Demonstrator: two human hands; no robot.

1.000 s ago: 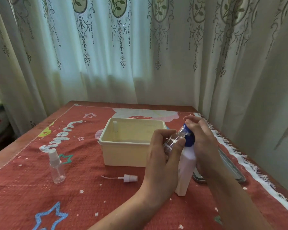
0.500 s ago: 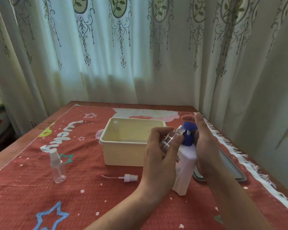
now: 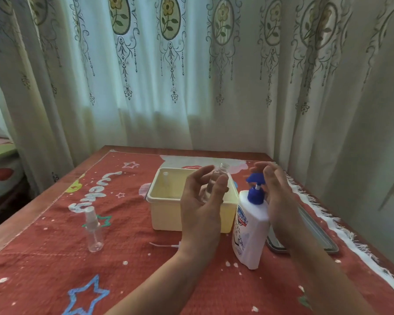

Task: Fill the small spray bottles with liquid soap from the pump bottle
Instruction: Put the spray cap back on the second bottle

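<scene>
Nearest the camera, a red cloth [image 3: 43, 264] with a blue star [image 3: 87, 296] printed on it covers the table [image 3: 18, 220], and both forearms reach in over it from the near edge. Just beyond, right of centre, the white pump bottle [image 3: 251, 235] stands upright on the cloth, its blue pump head [image 3: 255, 178] pointing left. A loose sprayer head [image 3: 166, 245] with its thin tube lies flat on the cloth left of the bottle, partly hidden by the left wrist. Further left, well apart, a capped spray bottle [image 3: 93, 228] stands upright. The left hand [image 3: 203, 201] is curled round an open spray bottle [image 3: 214, 185], held roughly upright above the cloth with its bare neck at the top, just left of the pump head. The right hand [image 3: 275, 196] sits just right of the pump head with its fingers loose and holding nothing; whether it touches the pump cannot be told. Behind the left hand sits a cream box [image 3: 166, 214], open at the top. A grey tray [image 3: 316, 235] lies flat at the right, behind the right wrist. Patterned curtains [image 3: 168, 76] hang behind the far edge of the table.
</scene>
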